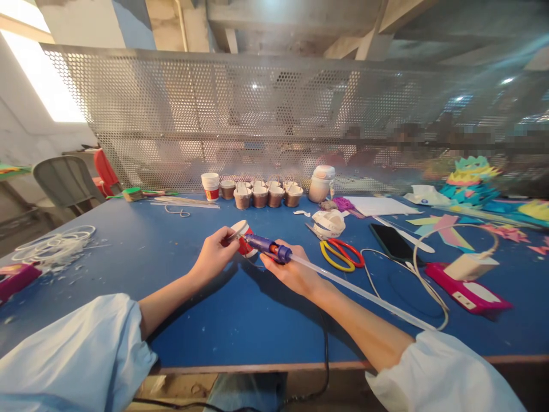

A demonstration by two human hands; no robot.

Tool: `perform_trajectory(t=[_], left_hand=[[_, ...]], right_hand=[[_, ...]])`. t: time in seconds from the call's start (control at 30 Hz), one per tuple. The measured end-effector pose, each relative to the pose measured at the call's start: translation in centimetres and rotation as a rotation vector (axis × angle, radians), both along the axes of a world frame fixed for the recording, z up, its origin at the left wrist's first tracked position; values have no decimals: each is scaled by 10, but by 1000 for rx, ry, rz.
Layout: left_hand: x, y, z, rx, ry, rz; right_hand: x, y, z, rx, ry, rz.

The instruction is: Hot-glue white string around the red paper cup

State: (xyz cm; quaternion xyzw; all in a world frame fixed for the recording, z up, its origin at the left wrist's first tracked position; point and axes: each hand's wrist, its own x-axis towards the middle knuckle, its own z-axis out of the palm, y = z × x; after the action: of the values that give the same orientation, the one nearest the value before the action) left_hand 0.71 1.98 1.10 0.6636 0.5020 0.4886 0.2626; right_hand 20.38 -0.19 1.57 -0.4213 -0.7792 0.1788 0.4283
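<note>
A red and white paper cup (pixel 245 245) is tilted in front of me over the table. My left hand (pixel 218 249) is closed at the cup's left rim, its thumb and fingers pinched there; a thin strip seems to lie at the fingertips, too small to make out. In my right hand (pixel 295 269) is a blue glue gun (pixel 261 245), the nozzle pointing left at the cup. A long clear glue stick (pixel 364 293) runs out of the gun's back, over my right forearm. My right fingers are partly hidden behind the gun.
Behind stand stacked paper cups (pixel 210 186) and several brown-wrapped cups (pixel 259 195). To the right lie scissors (pixel 338 254), a tape roll (pixel 328 223), a phone (pixel 392 243) and a pink power strip (pixel 465 290). White cord (pixel 55 246) is coiled at left. A black cable (pixel 326 349) crosses the front edge.
</note>
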Motion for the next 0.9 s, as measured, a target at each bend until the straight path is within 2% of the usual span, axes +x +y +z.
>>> perform_trajectory(t=[0.2,0.9], left_hand=[[0,1,-1,-33,-42,-9],[-1,0,-1,-70,-81,-47]], right_hand=[[4,3,0,-1,19,-50],[2,-1,4,-33,12,-24]])
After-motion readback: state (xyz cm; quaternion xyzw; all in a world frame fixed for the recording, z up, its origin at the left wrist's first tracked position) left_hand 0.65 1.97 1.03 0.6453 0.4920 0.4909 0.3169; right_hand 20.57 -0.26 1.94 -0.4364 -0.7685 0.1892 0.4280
